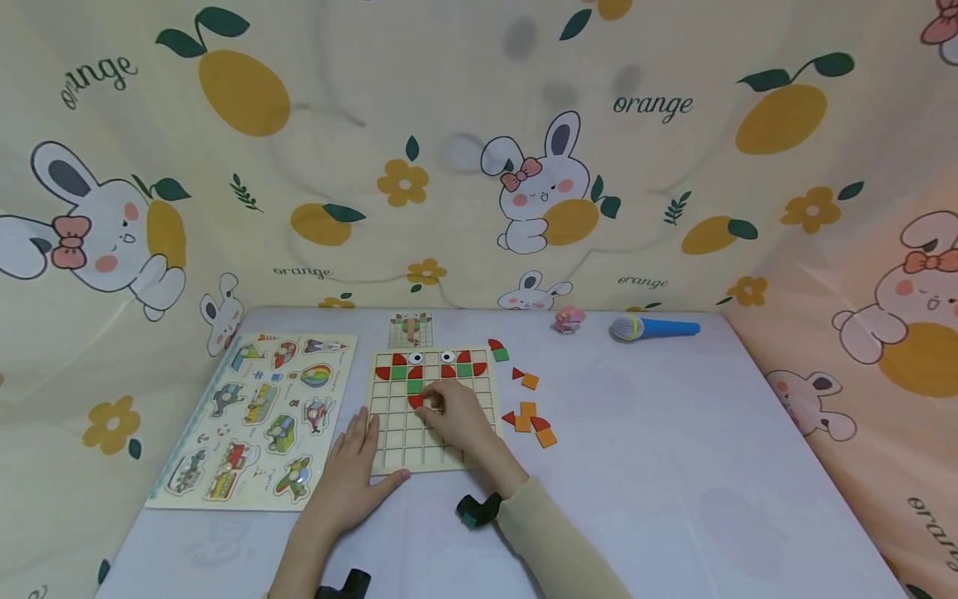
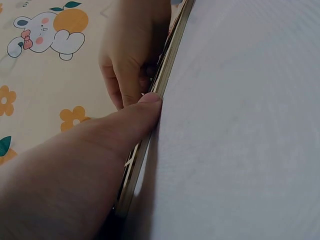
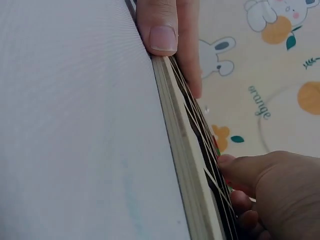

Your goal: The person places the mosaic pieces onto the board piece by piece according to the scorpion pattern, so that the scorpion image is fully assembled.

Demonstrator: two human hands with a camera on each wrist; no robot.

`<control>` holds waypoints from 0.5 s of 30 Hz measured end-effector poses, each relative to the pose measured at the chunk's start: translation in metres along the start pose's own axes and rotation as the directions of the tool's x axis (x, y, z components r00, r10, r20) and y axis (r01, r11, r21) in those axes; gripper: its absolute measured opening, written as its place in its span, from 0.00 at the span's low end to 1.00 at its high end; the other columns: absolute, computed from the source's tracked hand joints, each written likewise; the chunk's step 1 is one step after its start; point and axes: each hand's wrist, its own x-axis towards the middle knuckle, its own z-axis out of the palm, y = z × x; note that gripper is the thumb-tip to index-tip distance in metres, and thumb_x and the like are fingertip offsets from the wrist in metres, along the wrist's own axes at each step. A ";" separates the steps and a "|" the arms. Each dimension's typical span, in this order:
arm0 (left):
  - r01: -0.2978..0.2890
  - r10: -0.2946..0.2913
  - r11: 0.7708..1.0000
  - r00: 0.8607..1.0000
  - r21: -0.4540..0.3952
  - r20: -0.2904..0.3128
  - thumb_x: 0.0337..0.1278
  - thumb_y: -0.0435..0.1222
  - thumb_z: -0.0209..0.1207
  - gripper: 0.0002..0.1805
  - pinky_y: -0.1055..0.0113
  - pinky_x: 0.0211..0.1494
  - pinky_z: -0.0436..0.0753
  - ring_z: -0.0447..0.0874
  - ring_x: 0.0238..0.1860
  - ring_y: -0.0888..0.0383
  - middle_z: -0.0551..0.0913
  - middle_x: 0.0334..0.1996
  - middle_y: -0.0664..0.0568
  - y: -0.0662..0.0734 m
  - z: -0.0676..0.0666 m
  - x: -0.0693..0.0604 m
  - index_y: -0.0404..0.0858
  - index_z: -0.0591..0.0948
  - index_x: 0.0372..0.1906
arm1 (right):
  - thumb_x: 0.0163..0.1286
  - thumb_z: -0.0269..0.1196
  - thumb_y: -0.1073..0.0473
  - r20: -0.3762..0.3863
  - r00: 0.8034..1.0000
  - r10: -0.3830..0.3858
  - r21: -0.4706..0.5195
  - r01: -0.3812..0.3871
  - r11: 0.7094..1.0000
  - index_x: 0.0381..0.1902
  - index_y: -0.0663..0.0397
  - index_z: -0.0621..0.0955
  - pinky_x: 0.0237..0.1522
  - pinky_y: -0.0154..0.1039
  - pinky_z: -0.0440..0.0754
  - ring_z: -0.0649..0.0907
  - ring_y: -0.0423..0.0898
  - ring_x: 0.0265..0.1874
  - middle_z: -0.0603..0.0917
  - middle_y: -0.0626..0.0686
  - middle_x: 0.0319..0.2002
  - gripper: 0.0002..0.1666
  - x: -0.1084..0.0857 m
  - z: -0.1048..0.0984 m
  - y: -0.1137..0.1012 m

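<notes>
A wooden grid board [image 1: 397, 433] lies on the table, its upper rows holding red and green tiles, among them a green tile [image 1: 415, 387], and two round eye tiles [image 1: 447, 358]. My left hand [image 1: 348, 474] rests along the board's left side, fingers straight, with the thumb [image 2: 150, 102] against its near edge. Over the middle of the grid, my right hand [image 1: 454, 416] has its fingers curled and pinches a red rounded tile [image 1: 415, 401] just below the green tile. The right fingertips partly cover that tile.
Left of the board lies a picture puzzle board [image 1: 247, 399]. A small pattern card [image 1: 410, 330] sits behind the grid. Loose orange tiles [image 1: 522, 423] and red pieces lie to the right. Farther back are a pink figurine [image 1: 568, 320] and a blue toy microphone [image 1: 659, 328].
</notes>
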 end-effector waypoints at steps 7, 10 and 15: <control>0.018 -0.018 1.000 1.000 0.012 0.020 0.66 0.63 0.64 0.58 0.36 0.84 0.50 0.44 0.85 0.33 0.47 0.85 0.32 -0.001 0.002 -0.001 0.25 0.56 0.82 | 0.74 0.71 0.54 -0.041 0.999 -0.023 -0.004 0.023 1.000 0.52 0.52 0.88 0.35 0.32 0.75 0.76 0.40 0.32 0.80 0.44 0.32 0.13 -0.003 0.005 0.002; 0.017 -0.017 1.000 1.000 0.008 0.020 0.65 0.62 0.64 0.59 0.36 0.84 0.50 0.44 0.85 0.34 0.47 0.85 0.32 -0.001 0.003 0.000 0.26 0.55 0.82 | 0.74 0.71 0.55 -0.067 0.997 -0.037 -0.019 0.036 0.999 0.51 0.52 0.88 0.34 0.32 0.75 0.76 0.39 0.32 0.80 0.44 0.32 0.12 -0.003 0.006 0.001; 0.017 -0.018 1.000 0.999 0.018 0.036 0.67 0.63 0.63 0.59 0.37 0.85 0.48 0.42 0.85 0.35 0.45 0.85 0.34 -0.002 0.002 0.003 0.27 0.53 0.83 | 0.74 0.72 0.56 -0.102 0.994 -0.035 -0.026 0.032 0.999 0.50 0.52 0.89 0.34 0.33 0.75 0.76 0.39 0.30 0.81 0.44 0.31 0.11 -0.002 0.007 -0.003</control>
